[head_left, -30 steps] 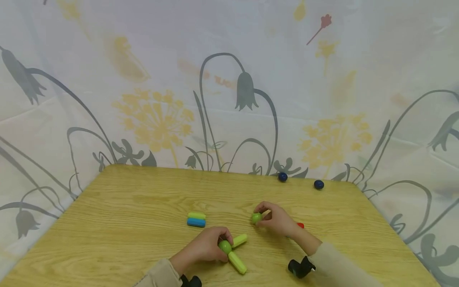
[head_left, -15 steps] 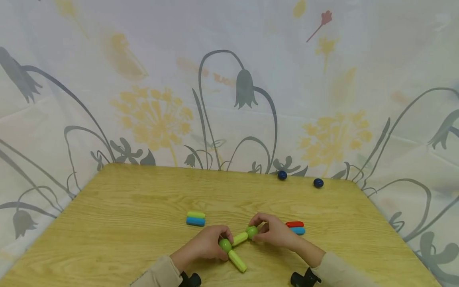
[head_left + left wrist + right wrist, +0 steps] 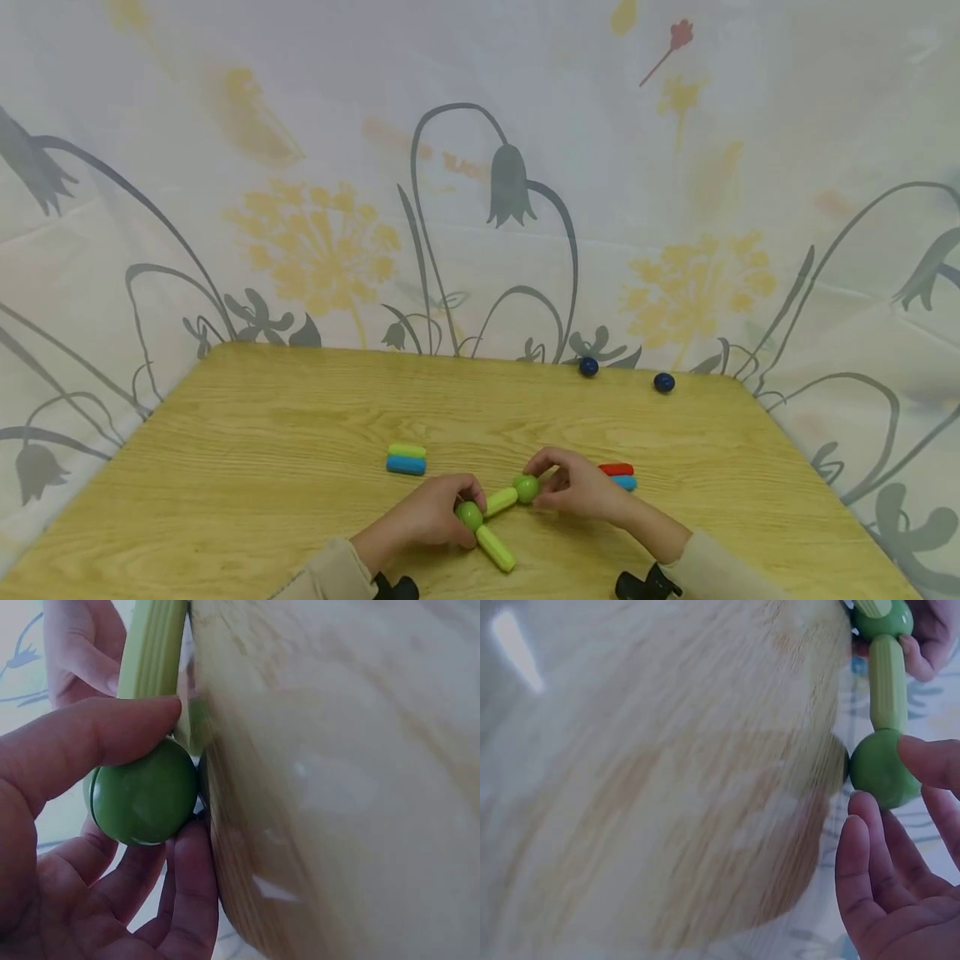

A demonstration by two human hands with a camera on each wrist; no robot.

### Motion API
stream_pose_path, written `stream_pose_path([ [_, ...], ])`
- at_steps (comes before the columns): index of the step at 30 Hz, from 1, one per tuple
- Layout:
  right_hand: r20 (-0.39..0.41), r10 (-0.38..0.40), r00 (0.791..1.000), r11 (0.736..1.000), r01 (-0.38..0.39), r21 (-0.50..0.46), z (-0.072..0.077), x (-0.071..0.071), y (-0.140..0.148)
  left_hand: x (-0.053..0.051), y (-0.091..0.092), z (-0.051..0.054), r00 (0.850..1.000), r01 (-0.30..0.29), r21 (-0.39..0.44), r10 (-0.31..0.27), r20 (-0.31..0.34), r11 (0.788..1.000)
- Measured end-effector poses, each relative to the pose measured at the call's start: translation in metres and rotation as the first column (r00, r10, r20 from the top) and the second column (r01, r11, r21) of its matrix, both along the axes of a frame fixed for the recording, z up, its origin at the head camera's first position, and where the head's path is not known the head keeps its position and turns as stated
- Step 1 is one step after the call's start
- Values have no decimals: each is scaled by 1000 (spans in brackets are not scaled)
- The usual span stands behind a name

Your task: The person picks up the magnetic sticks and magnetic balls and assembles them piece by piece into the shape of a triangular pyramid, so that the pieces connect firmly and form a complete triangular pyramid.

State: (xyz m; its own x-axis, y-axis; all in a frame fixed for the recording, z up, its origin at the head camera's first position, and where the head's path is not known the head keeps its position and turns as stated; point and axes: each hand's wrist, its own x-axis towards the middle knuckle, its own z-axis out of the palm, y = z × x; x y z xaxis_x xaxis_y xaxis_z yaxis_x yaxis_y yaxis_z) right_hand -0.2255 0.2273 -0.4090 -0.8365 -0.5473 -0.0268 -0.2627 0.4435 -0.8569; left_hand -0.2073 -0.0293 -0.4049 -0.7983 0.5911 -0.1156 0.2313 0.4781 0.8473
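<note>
Midway between the table's side edges, the left hand pinches a green ball meeting two lime rods; the right hand pinches another green ball at one rod's farther end. Two dark-blue balls lie by the far edge, rightward.

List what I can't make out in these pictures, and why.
Head view: left end of the blue stick beside the red stick, hidden by the right hand.
Left wrist view: where the yellow stick meets the green ball, behind the left thumb.
Right wrist view: most of the left hand, cut off by the edge.
</note>
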Motion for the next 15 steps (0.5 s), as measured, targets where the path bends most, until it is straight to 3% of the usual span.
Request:
stream_pose_path([
  [15, -9, -117, 993, 992, 116, -44, 21, 20, 44, -1, 0, -1, 1000, 2, -1, -2, 0, 1000],
])
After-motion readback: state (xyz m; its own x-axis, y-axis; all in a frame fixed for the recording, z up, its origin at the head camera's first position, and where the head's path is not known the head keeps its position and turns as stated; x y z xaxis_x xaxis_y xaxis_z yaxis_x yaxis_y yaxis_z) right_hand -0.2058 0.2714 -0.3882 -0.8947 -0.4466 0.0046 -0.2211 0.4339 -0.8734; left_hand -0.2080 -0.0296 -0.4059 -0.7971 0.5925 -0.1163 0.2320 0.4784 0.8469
